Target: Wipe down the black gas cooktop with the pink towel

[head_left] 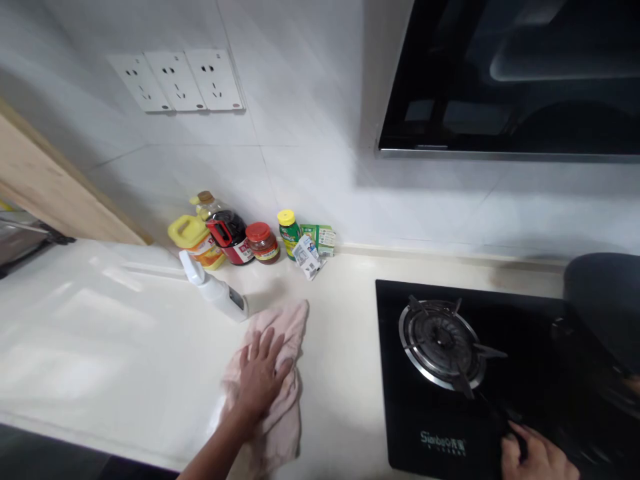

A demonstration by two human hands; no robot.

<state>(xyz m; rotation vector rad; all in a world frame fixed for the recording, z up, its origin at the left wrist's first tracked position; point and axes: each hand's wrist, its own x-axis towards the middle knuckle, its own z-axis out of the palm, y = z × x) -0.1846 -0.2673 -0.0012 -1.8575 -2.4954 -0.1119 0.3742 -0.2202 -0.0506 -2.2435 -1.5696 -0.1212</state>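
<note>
My left hand (263,377) lies flat with fingers spread on a crumpled pale pink cloth (285,417) on the counter. A white spray bottle (220,293) stands just beyond the cloth, to its left. At the lower right, my right hand (537,457) is closed at the front of the black gas stove (425,413). Its fingers curl around something dark that blends into the black glass, so I cannot make out what it is. Part of this hand is cut off by the bottom edge of the view.
Along the wall stand a yellow jug (193,237), a dark sauce bottle (233,233), a red-lidded jar (263,243), a yellow-capped green container (289,233) and packets (310,257). A burner (443,340) and a dark wok (607,307) are right, below a range hood (510,87).
</note>
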